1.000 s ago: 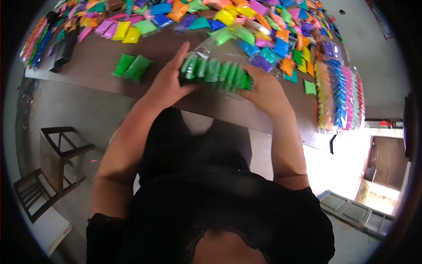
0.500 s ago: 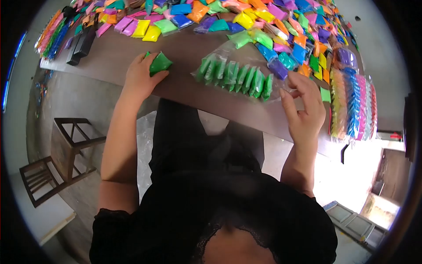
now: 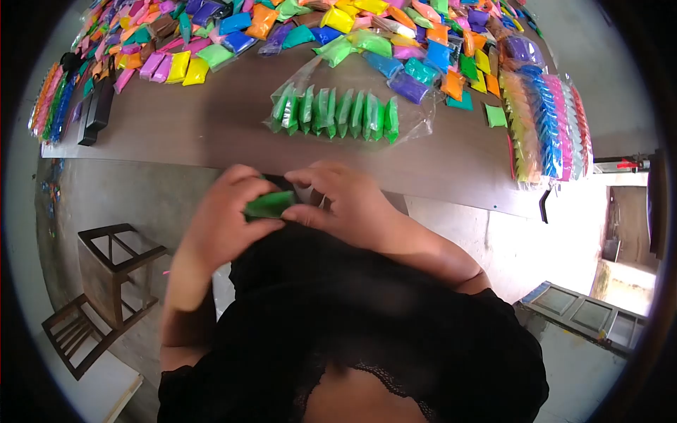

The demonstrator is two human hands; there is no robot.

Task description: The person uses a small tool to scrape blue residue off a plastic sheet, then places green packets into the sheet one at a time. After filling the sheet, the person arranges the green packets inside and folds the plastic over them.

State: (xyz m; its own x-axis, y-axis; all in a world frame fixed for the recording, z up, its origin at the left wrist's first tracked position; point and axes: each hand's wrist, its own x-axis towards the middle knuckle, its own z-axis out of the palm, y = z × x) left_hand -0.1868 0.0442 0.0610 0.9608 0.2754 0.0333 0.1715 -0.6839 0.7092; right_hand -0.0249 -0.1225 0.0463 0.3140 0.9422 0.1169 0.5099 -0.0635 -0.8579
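Observation:
A dark green packet [image 3: 270, 205] is between my two hands, just off the table's near edge. My left hand [image 3: 229, 215] is closed on its left side. At its right end is my right hand [image 3: 345, 201], with thumb and fingers curved close round the packet; whether they grip it is hard to tell. Beyond my hands, a clear plastic bag [image 3: 416, 130] lies on the brown table [image 3: 233, 130] with a row of green packets [image 3: 343, 114] standing side by side in it.
Many coloured packets [image 3: 261, 22] are heaped along the far side. Bagged rows of packets [image 3: 546, 127] lie at the right, others [image 3: 53, 102] at the far left beside a black object [image 3: 97, 109]. A wooden chair [image 3: 113, 257] stands at the left.
My right hand has left the clear bag and come over to the green packet. My left hand has drawn the packet back off the table edge. The view has shifted.

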